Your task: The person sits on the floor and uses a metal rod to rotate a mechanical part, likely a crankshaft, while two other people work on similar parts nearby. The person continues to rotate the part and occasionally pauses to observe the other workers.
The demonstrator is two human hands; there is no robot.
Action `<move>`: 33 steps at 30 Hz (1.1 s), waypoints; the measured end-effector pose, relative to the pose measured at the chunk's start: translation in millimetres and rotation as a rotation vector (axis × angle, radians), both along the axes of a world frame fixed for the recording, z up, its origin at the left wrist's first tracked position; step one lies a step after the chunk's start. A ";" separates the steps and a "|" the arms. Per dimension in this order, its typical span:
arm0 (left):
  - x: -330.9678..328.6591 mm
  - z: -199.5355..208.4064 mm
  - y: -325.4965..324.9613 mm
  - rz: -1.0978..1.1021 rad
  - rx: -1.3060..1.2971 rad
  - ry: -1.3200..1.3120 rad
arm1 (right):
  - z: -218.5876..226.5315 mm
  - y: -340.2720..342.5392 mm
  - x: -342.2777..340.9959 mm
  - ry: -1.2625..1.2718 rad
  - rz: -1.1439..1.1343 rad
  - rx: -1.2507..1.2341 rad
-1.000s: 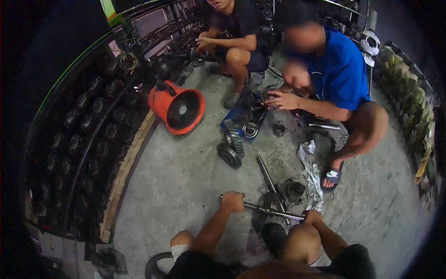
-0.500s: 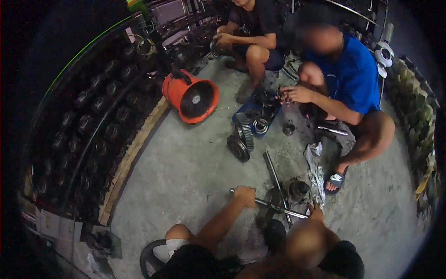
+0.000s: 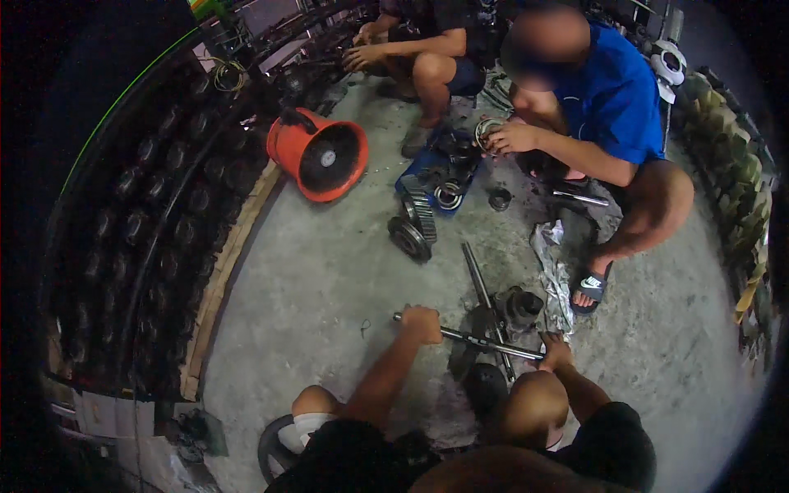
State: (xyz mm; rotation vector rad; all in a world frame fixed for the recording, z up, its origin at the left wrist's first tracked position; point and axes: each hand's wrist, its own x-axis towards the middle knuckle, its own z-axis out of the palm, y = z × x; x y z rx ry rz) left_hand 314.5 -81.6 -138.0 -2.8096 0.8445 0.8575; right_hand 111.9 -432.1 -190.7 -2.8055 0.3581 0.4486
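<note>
A long shiny metal bar (image 3: 468, 338) lies low over the concrete floor in front of me, running sideways. My left hand (image 3: 421, 325) is a fist around it near its left end, a short tip poking out beyond. At the other end sits my right hand (image 3: 557, 353), its fingers curled at the bar and partly hidden. The bar crosses a second metal rod (image 3: 479, 275) that slants away from me. Beside the crossing stands a dark cylindrical metal part (image 3: 521, 307). Another dark part lies beneath the bars, its kind unclear.
A co-worker in a blue shirt (image 3: 620, 90) handles a metal ring (image 3: 488, 131) beside a blue tray (image 3: 448, 204) of parts. Gears (image 3: 411, 237) and crumpled silvery sheet (image 3: 552, 263) lie ahead. An orange fan (image 3: 329, 185) stands left; another person (image 3: 427, 41) crouches behind.
The whole view has shifted, so the scene sits higher and slightly left. My hands keep their places on the bar. The blue-shirted co-worker's ring now shows more clearly.
</note>
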 end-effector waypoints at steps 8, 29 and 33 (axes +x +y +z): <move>6.4 8.6 -2.3 0.049 0.090 0.119 | 20.8 3.3 11.0 0.327 -0.026 0.059; 9.3 -3.4 7.5 0.046 -0.022 0.104 | 12.4 7.1 14.4 0.312 -0.024 0.016; 12.1 -1.9 18.4 0.027 -0.027 0.087 | 24.1 16.4 20.8 0.316 -0.004 -0.008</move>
